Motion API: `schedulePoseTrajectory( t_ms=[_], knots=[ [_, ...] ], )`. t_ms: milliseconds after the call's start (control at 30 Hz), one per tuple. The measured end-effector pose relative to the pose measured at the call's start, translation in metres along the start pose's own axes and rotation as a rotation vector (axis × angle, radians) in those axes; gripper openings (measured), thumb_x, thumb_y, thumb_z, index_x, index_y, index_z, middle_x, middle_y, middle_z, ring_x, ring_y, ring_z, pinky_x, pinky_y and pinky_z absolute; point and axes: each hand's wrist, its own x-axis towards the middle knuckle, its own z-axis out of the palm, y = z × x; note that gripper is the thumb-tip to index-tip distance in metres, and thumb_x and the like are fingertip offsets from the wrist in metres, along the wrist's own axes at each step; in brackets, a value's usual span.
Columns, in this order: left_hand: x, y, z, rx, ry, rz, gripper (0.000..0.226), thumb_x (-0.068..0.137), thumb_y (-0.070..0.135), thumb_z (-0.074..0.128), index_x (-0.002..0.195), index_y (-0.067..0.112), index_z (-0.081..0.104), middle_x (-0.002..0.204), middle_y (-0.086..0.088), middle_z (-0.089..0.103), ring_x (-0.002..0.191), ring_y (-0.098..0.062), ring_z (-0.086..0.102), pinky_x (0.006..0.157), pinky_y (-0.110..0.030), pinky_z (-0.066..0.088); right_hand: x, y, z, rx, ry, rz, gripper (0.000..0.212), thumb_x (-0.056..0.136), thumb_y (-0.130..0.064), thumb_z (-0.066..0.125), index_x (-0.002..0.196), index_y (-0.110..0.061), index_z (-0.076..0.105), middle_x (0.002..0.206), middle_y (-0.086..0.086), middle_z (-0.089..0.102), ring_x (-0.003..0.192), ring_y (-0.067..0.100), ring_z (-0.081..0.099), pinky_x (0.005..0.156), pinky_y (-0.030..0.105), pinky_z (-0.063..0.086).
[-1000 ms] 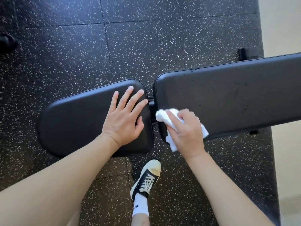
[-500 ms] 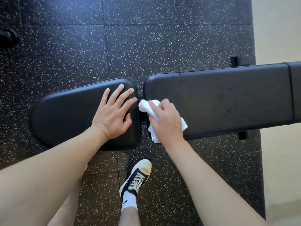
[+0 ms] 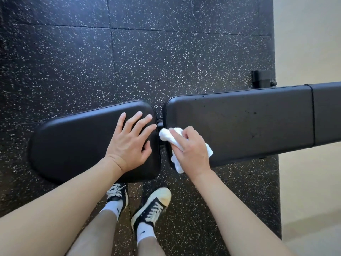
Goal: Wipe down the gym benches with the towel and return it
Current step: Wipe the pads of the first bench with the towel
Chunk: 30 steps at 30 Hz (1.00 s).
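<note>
Gripping the white towel (image 3: 167, 136), the right hand (image 3: 191, 152) presses the bench pad (image 3: 239, 122)

seat pad (image 3: 77, 145): lying left of back pad (image 3: 249, 130), gap between
left hand (image 3: 129, 145): resting on seat pad
towel (image 3: 168, 135): lying under right hand (image 3: 191, 150), on back pad's left end
shoes (image 3: 151, 207): standing before the bench

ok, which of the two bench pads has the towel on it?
The long back pad, at its end by the gap. The right hand grips the white towel there. The short seat pad has only the left hand resting flat on it.
</note>
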Motion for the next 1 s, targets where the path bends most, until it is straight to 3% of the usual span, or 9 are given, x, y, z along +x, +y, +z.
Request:
schedulePoseTrajectory(
  t_ms=[167,233,400,500,600,700,867,1000],
  knots=[
    [0.028,0.006,-0.008,-0.152,0.114,-0.124,0.032,0.086,0.025,0.060,0.115,0.017,0.068,0.124,0.000,0.062,0.121,-0.031,0.052,0.122,-0.052,0.030,0.038,-0.016,0.011,0.043,0.124,0.134,0.033,0.091,-0.013,0.077,0.123,-0.013,0.075,0.084,0.006,0.048,0.067,0.023,0.047,0.055,0.040,0.046],
    [0.032,0.012,-0.010,-0.215,0.121,-0.194,0.029,0.084,0.021,0.063,0.112,0.016,0.069,0.121,0.000,0.062,0.118,-0.031,0.053,0.120,-0.052,0.032,0.041,-0.019,0.010,0.047,0.122,0.168,0.031,0.091,-0.016,0.077,0.122,-0.016,0.076,0.085,0.004,0.049,0.066,0.021,0.048,0.054,0.037,0.046],
    [0.024,0.040,-0.013,-0.276,0.062,-0.337,0.034,0.084,0.018,0.067,0.117,0.013,0.069,0.131,-0.004,0.061,0.135,-0.035,0.048,0.122,-0.059,0.030,0.066,-0.005,-0.009,0.047,0.055,0.074,0.023,0.097,-0.026,0.071,0.118,-0.019,0.076,0.086,0.003,0.051,0.066,0.022,0.051,0.056,0.038,0.048],
    [0.034,0.072,-0.007,-0.262,0.029,-0.407,0.045,0.088,0.023,0.064,0.132,0.016,0.062,0.142,-0.001,0.058,0.146,-0.027,0.042,0.125,-0.061,0.024,0.095,0.005,-0.015,-0.011,0.052,-0.017,0.013,0.096,-0.024,0.071,0.102,-0.013,0.075,0.084,0.007,0.052,0.064,0.026,0.051,0.054,0.042,0.049],
    [0.044,0.104,0.008,-0.233,0.010,-0.485,0.055,0.094,0.032,0.057,0.147,0.017,0.053,0.155,-0.002,0.050,0.149,-0.020,0.040,0.130,-0.057,0.013,0.108,0.021,-0.022,-0.021,0.039,-0.043,0.021,0.099,-0.031,0.067,0.095,-0.012,0.072,0.087,0.007,0.052,0.068,0.027,0.052,0.058,0.041,0.047],
    [0.041,0.130,0.028,-0.200,0.024,-0.533,0.067,0.096,0.035,0.052,0.158,0.010,0.042,0.166,-0.009,0.039,0.152,-0.025,0.039,0.132,-0.052,0.013,0.098,0.062,-0.039,-0.048,0.062,0.037,0.029,0.103,-0.039,0.061,0.098,-0.013,0.072,0.091,0.006,0.051,0.074,0.028,0.054,0.064,0.043,0.048],
    [0.039,0.132,0.048,-0.106,0.089,-0.525,0.071,0.095,0.037,0.043,0.161,0.009,0.036,0.169,-0.011,0.033,0.151,-0.027,0.038,0.132,-0.050,0.012,0.079,0.083,-0.043,-0.008,0.148,0.175,0.021,0.102,-0.032,0.063,0.113,-0.018,0.075,0.089,0.006,0.050,0.073,0.029,0.054,0.065,0.045,0.051],
    [0.040,0.134,0.049,-0.077,0.076,-0.526,0.071,0.096,0.037,0.040,0.160,0.006,0.034,0.170,-0.014,0.031,0.154,-0.028,0.034,0.132,-0.052,0.013,0.065,0.039,-0.021,-0.003,0.147,0.010,0.023,0.095,-0.022,0.065,0.112,-0.010,0.074,0.085,0.009,0.055,0.066,0.027,0.053,0.054,0.040,0.047]
  ],
)
